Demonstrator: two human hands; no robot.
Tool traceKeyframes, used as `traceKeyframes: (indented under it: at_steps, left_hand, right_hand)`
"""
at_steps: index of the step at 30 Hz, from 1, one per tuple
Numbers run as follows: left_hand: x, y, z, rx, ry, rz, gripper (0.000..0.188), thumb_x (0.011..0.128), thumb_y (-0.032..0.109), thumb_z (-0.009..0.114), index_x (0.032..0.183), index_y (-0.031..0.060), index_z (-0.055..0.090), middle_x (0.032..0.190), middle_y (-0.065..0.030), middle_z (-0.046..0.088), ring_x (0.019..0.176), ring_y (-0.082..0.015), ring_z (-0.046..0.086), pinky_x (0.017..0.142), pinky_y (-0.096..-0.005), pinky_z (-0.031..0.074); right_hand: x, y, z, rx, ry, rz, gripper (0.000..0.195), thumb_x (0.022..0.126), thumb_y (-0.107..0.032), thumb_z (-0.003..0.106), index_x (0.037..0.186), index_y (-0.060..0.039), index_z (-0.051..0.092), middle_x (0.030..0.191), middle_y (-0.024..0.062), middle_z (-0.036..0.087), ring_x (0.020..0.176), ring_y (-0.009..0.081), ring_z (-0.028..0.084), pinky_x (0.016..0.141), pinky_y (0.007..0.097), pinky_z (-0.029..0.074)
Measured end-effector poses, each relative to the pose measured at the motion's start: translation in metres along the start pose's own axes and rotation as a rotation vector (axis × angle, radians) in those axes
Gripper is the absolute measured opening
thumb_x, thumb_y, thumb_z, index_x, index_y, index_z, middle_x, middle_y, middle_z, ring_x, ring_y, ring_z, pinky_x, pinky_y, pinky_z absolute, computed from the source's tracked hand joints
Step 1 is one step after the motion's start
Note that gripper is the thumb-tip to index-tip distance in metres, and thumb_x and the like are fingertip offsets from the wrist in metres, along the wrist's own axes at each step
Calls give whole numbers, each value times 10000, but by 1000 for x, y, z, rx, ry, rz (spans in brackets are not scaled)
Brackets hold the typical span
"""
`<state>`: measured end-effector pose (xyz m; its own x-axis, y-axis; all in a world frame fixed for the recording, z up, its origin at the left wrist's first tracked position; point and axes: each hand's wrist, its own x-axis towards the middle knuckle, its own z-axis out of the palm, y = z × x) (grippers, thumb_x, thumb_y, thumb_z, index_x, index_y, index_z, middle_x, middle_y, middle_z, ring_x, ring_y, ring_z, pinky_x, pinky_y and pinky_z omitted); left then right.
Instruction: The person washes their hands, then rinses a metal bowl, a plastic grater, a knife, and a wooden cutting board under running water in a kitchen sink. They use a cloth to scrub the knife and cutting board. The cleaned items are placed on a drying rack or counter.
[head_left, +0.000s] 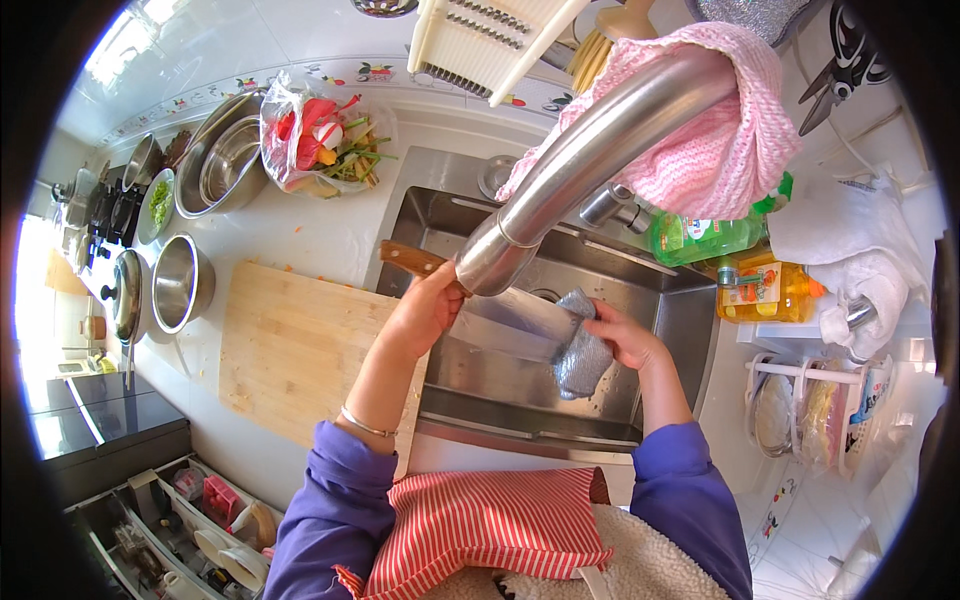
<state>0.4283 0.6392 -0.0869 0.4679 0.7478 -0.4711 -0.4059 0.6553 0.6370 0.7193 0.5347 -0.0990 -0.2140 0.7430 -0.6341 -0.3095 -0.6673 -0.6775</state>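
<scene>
Over the left side of a stainless-steel sink (645, 375), my left hand (431, 307) grips a cleaver (517, 322) near where its wooden handle meets the wide blade. The blade points to the right over the basin. My right hand (622, 334) holds a grey scouring cloth (585, 352) against the blade's far end. A curved steel faucet (600, 142) passes above the cleaver and hides part of it and of my left fingers. A pink knitted cloth (697, 150) is draped over the faucet.
A wooden cutting board (300, 352) lies left of the sink, overlapping its edge. Behind it stand a bag of vegetable scraps (322, 142) and steel bowls (182, 283). Green (701, 236) and orange soap bottles (765, 289) stand at right. An open drawer (187, 517) is at lower left.
</scene>
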Motion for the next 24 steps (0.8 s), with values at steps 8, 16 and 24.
traceKeyframes:
  at_steps: [8,16,24]
  left_hand:
    - [26,-12,12,507,-42,-77,438,896,350,566,1249,109,469,1178,-35,538,1070,-165,516,927,-267,372]
    - [13,-31,24,-329,258,-368,414,903,339,549,1209,80,444,1175,-98,481,1149,-288,450,983,-422,363]
    - [-16,-23,13,-251,261,-35,138,836,78,495,965,125,494,933,-58,555,877,-190,554,807,-382,463]
  right_hand:
    - [-2,28,2,-807,323,-110,156,741,-98,685,838,4,618,810,81,609,765,152,569,709,305,449]
    - [-1,41,24,-1386,677,-831,122,748,-82,631,868,-62,623,934,42,608,861,273,567,711,362,492]
    - [20,53,9,-1240,764,-497,318,760,-5,541,1068,-72,584,1114,86,558,979,305,559,810,374,470]
